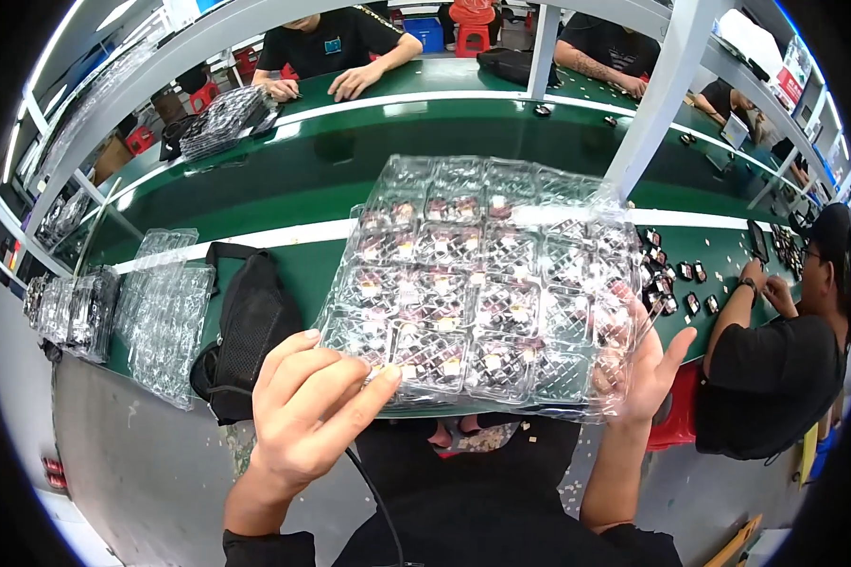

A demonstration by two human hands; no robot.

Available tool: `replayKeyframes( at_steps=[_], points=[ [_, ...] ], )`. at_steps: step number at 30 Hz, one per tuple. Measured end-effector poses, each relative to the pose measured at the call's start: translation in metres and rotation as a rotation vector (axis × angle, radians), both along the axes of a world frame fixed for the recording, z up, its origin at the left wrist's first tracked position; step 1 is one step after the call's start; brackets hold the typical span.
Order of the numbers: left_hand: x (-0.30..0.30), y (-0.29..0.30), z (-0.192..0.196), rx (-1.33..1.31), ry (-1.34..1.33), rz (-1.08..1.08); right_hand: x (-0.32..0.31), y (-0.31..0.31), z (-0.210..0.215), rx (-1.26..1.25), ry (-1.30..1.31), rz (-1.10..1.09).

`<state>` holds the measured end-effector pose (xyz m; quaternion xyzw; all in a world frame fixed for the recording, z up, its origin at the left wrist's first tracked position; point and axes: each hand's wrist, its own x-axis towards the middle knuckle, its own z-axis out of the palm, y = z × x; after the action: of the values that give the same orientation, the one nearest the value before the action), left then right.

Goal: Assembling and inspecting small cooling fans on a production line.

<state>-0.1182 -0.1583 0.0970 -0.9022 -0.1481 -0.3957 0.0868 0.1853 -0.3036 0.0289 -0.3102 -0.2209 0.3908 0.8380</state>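
Observation:
A clear plastic blister tray [558, 370] is held up in front of me, above the green bench. Small dark parts with reddish and pale spots [432, 363] show in many of its pockets; glare blurs the right side. My left hand [307, 406] is at the tray's near left corner, its bent fingers over the edge. At the right edge, my right hand [645, 364] supports the tray; its fingers show blurrily through the plastic and its thumb sticks out to the right.
A black bag [260, 331] lies left of the tray, beside clear empty trays [168, 317] and a tray stack [76, 312]. Loose dark parts [667, 283] lie to the right, near a seated co-worker [775, 369]. A grey metal post [667, 94] rises beyond the tray.

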Motion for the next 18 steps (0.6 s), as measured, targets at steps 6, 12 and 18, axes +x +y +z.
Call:
replayKeyframes(
  at_steps=[6, 12, 18],
  points=[
    [-0.010, 0.015, -0.010, -0.056, 0.025, -0.042, 0.018, -0.010, -0.023, -0.106, -0.097, 0.075],
    [-0.020, 0.031, -0.002, -0.188, 0.088, -0.024, 0.024, -0.006, -0.027, -0.071, -0.026, 0.040],
    [-0.017, 0.033, -0.005, -0.241, 0.031, 0.216, -0.001, -0.003, -0.029, -0.187, -0.073, -0.034]
  ],
)
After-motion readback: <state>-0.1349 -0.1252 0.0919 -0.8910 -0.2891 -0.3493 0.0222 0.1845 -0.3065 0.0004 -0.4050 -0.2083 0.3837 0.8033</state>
